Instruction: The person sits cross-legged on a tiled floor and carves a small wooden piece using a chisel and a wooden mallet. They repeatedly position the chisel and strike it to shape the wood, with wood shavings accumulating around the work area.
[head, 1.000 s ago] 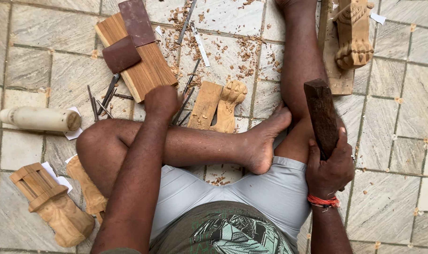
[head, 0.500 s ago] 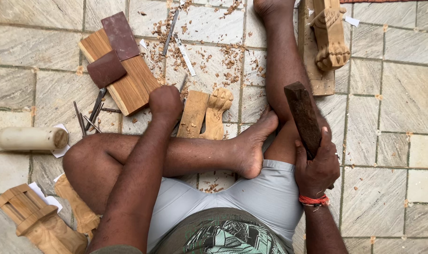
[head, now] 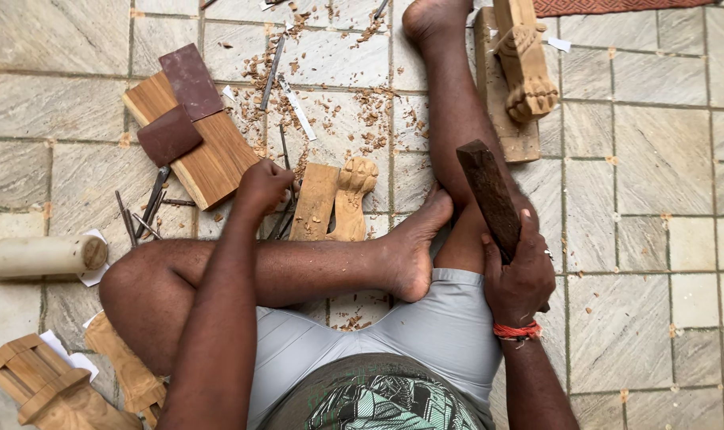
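I sit cross-legged on a stone tile floor. My right hand (head: 519,275) grips a dark wooden mallet (head: 489,195) held upright beside my right knee. My left hand (head: 264,185) reaches forward over my left leg, fingers curled among thin metal chisels (head: 284,216) lying on the floor. Whether it holds one I cannot tell. Just right of that hand lies a carved wooden paw-shaped leg (head: 347,203) on its flat block.
A wooden board (head: 210,163) with two dark sanding blocks (head: 169,135) lies at the far left. More chisels (head: 143,213), wood shavings (head: 370,119), a pale cylinder (head: 39,255), another carved leg (head: 525,68) and carved pieces (head: 47,386) surround me.
My left hand has stayed at the chisels beside the carved leg. My right hand keeps the mallet upright. The view has shifted so everything sits lower in frame.
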